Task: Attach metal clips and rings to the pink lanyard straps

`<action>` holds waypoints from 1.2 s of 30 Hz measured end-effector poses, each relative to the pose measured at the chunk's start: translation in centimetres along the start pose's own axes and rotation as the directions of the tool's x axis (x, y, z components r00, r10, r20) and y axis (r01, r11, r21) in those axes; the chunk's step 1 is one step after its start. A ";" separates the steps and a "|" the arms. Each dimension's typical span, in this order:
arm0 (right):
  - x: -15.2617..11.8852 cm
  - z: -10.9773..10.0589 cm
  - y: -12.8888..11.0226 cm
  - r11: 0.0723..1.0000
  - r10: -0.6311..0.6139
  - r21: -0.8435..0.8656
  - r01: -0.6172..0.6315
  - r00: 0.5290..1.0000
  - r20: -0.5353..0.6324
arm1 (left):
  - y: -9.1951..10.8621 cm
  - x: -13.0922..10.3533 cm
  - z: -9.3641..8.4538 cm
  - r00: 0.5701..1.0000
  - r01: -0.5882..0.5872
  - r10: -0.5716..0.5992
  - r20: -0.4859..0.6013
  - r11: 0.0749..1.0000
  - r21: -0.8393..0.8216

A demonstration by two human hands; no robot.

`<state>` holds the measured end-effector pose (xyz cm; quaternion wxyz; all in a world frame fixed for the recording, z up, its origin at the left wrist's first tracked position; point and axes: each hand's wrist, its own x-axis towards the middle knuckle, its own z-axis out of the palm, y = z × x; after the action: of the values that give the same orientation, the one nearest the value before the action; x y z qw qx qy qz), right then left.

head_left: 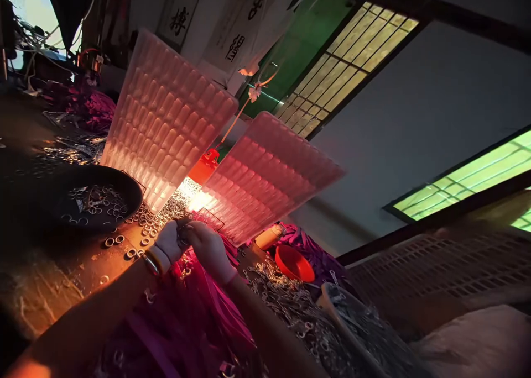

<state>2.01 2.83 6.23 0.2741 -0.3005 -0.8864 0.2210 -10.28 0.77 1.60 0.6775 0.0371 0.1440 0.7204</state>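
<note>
My left hand (168,243) and my right hand (206,246) meet over the table's near side, both in what look like thin white gloves. Their fingers are closed and pinched together at the tips. Whatever small thing sits between them is too dark to make out. Magenta straps (199,295) with metal clasps hang and lie right beneath my hands, spreading across my lap. Loose metal rings (146,229) are scattered on the table just beyond my left hand. A band circles my left wrist.
Two ribbed translucent panels (166,118) stand around a bright lamp with a red housing (204,167). A dark bowl (124,193) of rings lies left. A red bowl (295,263), a pile of metal clasps (286,300) and a filled tub (332,300) are right.
</note>
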 end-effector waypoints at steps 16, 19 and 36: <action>5.5 -0.8 1.1 0.889 -0.238 -0.306 0.340 0.915 0.326 | 3.4 -1.2 -2.6 0.961 0.267 -0.261 0.093 0.962 -0.052; 5.8 -0.8 0.1 0.844 -0.225 -0.353 0.403 0.865 0.449 | 3.1 -1.1 -2.7 0.960 0.264 -0.258 0.105 0.964 -0.044; 5.6 -1.2 1.5 0.985 0.107 -0.167 -0.034 0.886 0.450 | 3.9 -0.7 -4.2 0.998 -0.054 0.041 0.042 0.916 0.398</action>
<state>-0.39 7.83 8.30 0.0253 -0.2924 -0.9289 0.2258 -15.02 -0.73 -1.30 0.6403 0.1897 0.2757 0.6914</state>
